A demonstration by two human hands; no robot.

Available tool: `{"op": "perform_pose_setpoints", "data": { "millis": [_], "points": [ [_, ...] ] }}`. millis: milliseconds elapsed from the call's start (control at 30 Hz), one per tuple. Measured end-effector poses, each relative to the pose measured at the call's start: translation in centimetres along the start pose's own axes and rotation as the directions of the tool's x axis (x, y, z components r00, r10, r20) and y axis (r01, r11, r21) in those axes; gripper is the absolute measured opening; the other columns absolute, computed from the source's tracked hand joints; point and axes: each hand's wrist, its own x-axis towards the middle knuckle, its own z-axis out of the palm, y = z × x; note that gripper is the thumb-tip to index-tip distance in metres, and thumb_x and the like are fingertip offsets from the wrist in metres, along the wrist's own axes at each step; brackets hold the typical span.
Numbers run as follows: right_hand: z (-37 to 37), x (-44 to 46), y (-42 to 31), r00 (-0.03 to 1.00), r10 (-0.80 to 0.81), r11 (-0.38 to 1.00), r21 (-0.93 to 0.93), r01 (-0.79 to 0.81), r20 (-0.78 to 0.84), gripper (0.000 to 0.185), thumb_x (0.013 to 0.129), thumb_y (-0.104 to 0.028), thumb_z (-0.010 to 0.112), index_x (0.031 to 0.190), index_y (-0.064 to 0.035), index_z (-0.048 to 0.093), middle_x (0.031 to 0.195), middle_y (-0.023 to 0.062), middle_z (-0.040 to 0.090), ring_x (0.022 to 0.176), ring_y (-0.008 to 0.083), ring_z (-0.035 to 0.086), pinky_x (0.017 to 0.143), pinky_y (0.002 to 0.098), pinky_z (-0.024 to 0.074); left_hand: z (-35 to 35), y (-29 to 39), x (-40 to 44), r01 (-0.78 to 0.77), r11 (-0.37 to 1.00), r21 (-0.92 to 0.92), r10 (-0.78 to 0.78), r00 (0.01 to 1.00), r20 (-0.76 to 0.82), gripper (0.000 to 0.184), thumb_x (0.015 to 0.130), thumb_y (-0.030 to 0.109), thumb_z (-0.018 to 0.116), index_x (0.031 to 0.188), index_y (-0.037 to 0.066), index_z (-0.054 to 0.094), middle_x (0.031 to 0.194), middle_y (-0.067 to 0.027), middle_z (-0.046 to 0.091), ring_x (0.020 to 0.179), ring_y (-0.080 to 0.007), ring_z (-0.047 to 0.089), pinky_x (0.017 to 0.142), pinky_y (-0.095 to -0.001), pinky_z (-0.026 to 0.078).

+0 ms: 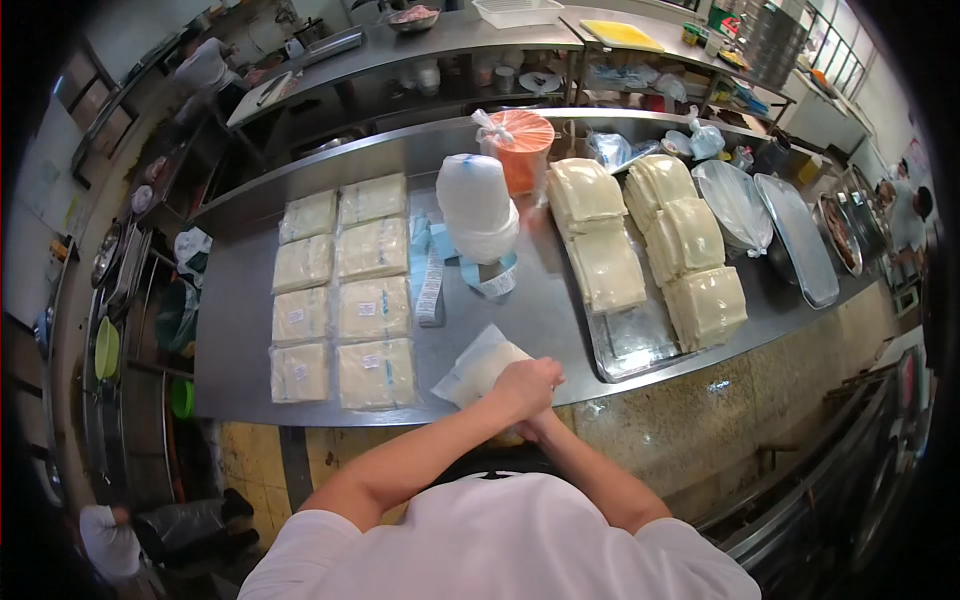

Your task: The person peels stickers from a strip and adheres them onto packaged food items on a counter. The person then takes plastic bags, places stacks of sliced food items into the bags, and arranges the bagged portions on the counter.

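A clear plastic bag (480, 368) with pale flat contents lies at the steel table's front edge. My left hand (525, 388) is closed at the bag's right end, its fingertips pinched. Just below and beside it is my right hand (540, 425), partly covered, its fingers hidden. On the left, packed bags of pale sheets (375, 308) lie in two columns, some with white labels. Strips of printed labels (430, 285) lie behind the bag, beside a stack of clear bags (474, 195). Stacks of pale sheets (608, 268) rest on a metal tray (632, 340) to the right.
An orange container (525, 150) stands at the table's back rim. Lidded trays (797, 240) and a plastic-wrapped container (733, 205) are at the right end. Behind, another counter holds a yellow board (622, 36). Other people are at the far left, lower left and far right.
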Motion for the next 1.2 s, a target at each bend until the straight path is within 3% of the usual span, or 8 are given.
{"op": "perform_pose_setpoints", "data": {
  "millis": [467,567,667,800,867,967,1033,1200],
  "points": [
    [-0.9,0.5,1.0,0.998,-0.008,0.999,-0.038,0.011,0.066,0.049,0.096,-0.023,0.066,0.140,-0.0083,0.052,0.131,0.0129,0.061,0.119,0.0302,0.061,0.102,0.0507,0.0520,-0.6,0.2,-4.7,-0.198,0.978,0.061,0.198,0.980,-0.002,0.013,0.091,0.023,0.068,0.094,0.011,0.068,0.091,-0.0082,0.065,0.089,-0.0331,0.069,0.076,-0.0475,0.056],
    [-2.8,2.2,1.9,0.990,-0.028,0.997,-0.066,0.037,0.135,0.051,0.094,-0.020,0.070,0.140,-0.0082,0.052,0.132,0.0132,0.060,0.122,0.0309,0.060,0.103,0.0513,0.0512,-1.8,0.1,-8.2,-0.022,0.991,-0.132,-0.011,0.970,-0.243,0.016,0.092,0.025,0.067,0.094,0.009,0.067,0.095,-0.0100,0.065,0.094,-0.0354,0.067,0.080,-0.0503,0.054],
    [-3.4,4.0,2.2,0.978,-0.066,0.995,-0.055,0.078,0.199,0.054,0.092,-0.017,0.074,0.141,-0.0080,0.051,0.134,0.0134,0.059,0.124,0.0317,0.059,0.105,0.0520,0.0505,-2.2,-2.3,-11.8,0.199,0.980,-0.012,-0.200,0.977,-0.073,0.017,0.094,0.024,0.065,0.094,0.007,0.064,0.099,-0.0133,0.063,0.093,-0.0384,0.065,0.079,-0.0512,0.054],
    [3.5,0.8,0.5,0.992,-0.113,0.993,-0.027,0.112,-0.055,0.047,0.095,-0.014,0.067,0.139,-0.0070,0.053,0.127,0.0135,0.062,0.119,0.0304,0.060,0.104,0.0496,0.0511,-1.7,-4.3,-13.7,0.044,0.994,-0.104,-0.043,0.999,0.013,0.019,0.096,0.023,0.063,0.089,0.005,0.063,0.093,-0.0134,0.062,0.090,-0.0379,0.065,0.076,-0.0490,0.053],
    [-1.9,4.6,2.1,0.999,-0.033,0.998,0.043,0.034,-0.029,0.050,0.094,-0.014,0.068,0.140,-0.0051,0.052,0.129,0.0143,0.061,0.120,0.0311,0.060,0.106,0.0493,0.0498,-2.5,-3.3,-13.5,-0.092,0.974,-0.205,0.085,0.995,-0.042,0.020,0.096,0.021,0.062,0.087,0.004,0.063,0.090,-0.0135,0.062,0.089,-0.0367,0.065,0.075,-0.0479,0.053],
    [-2.3,3.9,2.4,0.971,-0.207,0.941,-0.247,0.231,0.119,0.054,0.093,-0.016,0.068,0.142,-0.0031,0.050,0.133,0.0159,0.060,0.124,0.0336,0.059,0.109,0.0518,0.0475,-4.7,-2.8,-14.2,-0.112,0.954,-0.278,0.105,0.994,-0.039,0.017,0.094,0.018,0.064,0.086,0.004,0.064,0.089,-0.0126,0.062,0.086,-0.0355,0.064,0.075,-0.0460,0.052],
    [-0.1,1.2,1.5,0.955,-0.231,0.919,-0.282,0.277,0.187,0.057,0.094,-0.022,0.066,0.144,-0.0017,0.047,0.136,0.0177,0.059,0.127,0.0369,0.057,0.111,0.0557,0.0449,-5.6,-3.6,-15.1,-0.092,0.939,-0.331,0.028,0.981,-0.194,0.015,0.093,0.018,0.067,0.087,0.004,0.065,0.091,-0.0122,0.063,0.085,-0.0354,0.064,0.076,-0.0442,0.053],
    [6.6,-5.2,-2.1,0.997,0.007,0.977,0.211,-0.022,0.071,0.065,0.099,-0.038,0.060,0.150,-0.0012,0.042,0.148,0.0223,0.051,0.135,0.0432,0.051,0.114,0.0618,0.0396,-5.3,-9.8,-14.0,0.128,0.949,-0.288,-0.277,0.772,-0.572,0.023,0.096,0.024,0.069,0.097,0.002,0.069,0.090,-0.0123,0.065,0.083,-0.0311,0.064,0.077,-0.0417,0.053]
  ]
}}
